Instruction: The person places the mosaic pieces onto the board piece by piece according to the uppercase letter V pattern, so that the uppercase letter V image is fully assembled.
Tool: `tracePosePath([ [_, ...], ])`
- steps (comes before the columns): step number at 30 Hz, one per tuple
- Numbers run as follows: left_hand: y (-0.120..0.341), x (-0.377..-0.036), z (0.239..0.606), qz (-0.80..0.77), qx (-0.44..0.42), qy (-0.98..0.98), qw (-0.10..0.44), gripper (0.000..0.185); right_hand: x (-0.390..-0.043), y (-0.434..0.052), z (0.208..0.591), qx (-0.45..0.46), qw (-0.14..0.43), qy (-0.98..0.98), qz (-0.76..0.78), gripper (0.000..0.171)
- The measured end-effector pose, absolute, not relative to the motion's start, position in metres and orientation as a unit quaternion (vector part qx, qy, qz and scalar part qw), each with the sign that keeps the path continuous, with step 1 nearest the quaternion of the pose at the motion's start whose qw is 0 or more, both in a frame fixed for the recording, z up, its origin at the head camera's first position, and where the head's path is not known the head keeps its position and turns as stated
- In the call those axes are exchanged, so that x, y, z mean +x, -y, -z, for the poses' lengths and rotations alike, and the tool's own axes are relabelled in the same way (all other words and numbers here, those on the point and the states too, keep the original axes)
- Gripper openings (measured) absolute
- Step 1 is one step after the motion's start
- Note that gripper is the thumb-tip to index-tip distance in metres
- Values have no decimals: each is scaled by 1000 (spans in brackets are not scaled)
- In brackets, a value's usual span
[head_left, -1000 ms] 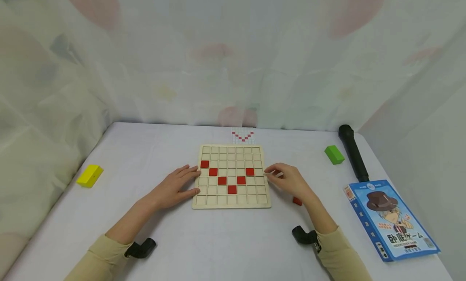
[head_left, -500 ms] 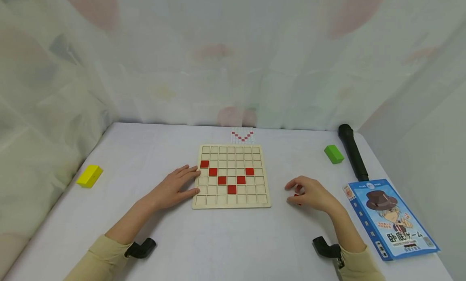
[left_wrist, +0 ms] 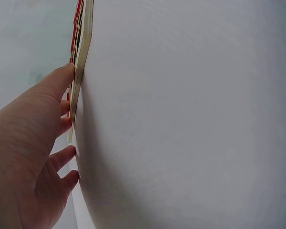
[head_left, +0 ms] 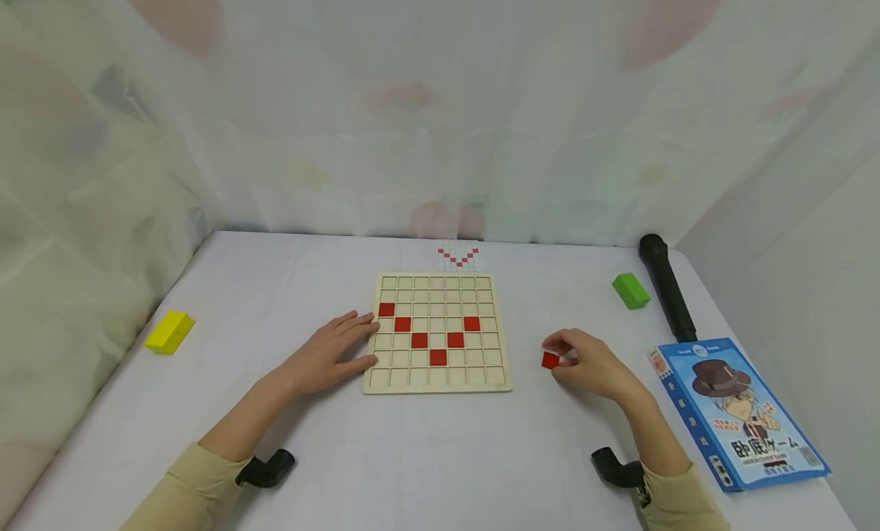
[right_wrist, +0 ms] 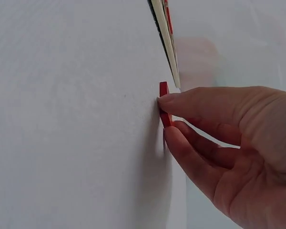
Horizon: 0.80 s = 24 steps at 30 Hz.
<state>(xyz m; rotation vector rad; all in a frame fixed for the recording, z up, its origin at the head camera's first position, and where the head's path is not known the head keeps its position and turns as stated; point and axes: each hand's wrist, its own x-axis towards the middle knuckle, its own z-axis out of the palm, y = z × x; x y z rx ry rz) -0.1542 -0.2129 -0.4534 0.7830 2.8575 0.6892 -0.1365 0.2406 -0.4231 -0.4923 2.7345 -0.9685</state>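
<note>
A pale wooden grid board (head_left: 438, 372) lies flat in the middle of the white table, with several red square tiles set in its cells along a V-shaped line. My left hand (head_left: 328, 354) rests at the board's left edge, fingers spread and fairly straight, fingertips touching the rim; the left wrist view shows the thumb on that edge. To the right of the board, my right hand (head_left: 590, 365) pinches a loose red square tile (head_left: 550, 360) between thumb and fingers. In the right wrist view the tile (right_wrist: 163, 105) appears edge-on, close to the tabletop.
Behind the board lies a small card (head_left: 458, 256) printed with a red V pattern. A yellow block (head_left: 169, 332) sits far left. On the right are a green block (head_left: 631, 291), a black microphone (head_left: 667, 286) and a blue game box (head_left: 742, 416). Curtains surround the table.
My right hand has moved from the board's right edge to the right and toward me, reached the loose red tile and now pinches it. The left hand and board have stayed still.
</note>
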Motion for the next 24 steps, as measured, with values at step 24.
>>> tracePosePath([
  [24, 213, -153, 454, -231, 271, -934, 25, 63, -166, -215, 431, -153, 68, -920, 355, 30],
])
